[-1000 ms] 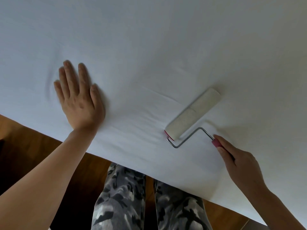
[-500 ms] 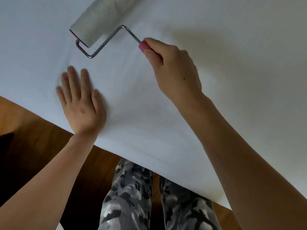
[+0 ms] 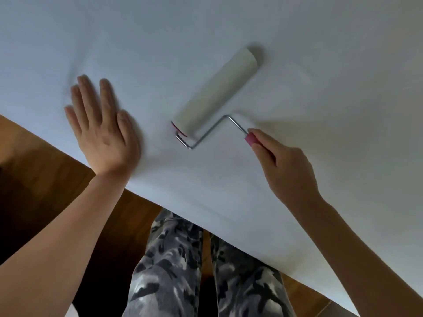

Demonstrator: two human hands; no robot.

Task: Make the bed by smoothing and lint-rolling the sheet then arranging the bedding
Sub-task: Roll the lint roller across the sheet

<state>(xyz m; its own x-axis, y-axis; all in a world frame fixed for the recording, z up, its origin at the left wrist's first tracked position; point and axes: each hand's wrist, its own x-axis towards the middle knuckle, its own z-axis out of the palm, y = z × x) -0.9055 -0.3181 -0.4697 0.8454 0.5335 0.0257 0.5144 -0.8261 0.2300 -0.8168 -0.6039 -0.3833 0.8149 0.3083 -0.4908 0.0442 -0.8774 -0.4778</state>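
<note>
Head view, now. Left hand (image 3: 103,131) lying flat on the white sheet (image 3: 320,65) near the bed's front edge, fingers (image 3: 106,94) straight and spread, pressing the fabric taut and grasping nothing. Right hand (image 3: 287,165) wrapping its fingers around the pink handle (image 3: 250,138) of the lint roller (image 3: 216,92), drum resting on the sheet just beside the left hand, wire frame angling back toward the grip. Camouflage trousers (image 3: 167,271) and wooden floor (image 3: 41,170) showing below the bed edge.

Compared with half a second earlier: roller being drawn back from its far reach beyond the left hand toward the near edge, arm bending again; left hand keeping roughly the same anchoring spot. Possibly mid-stroke, slight blur making the exact contact of the drum hard to confirm.

Meaning for the task: lint-rolling running in repeated out-and-back passes over this patch, smoothing going on alongside; arranging of the bedding not yet begun, none of it being visible here.
</note>
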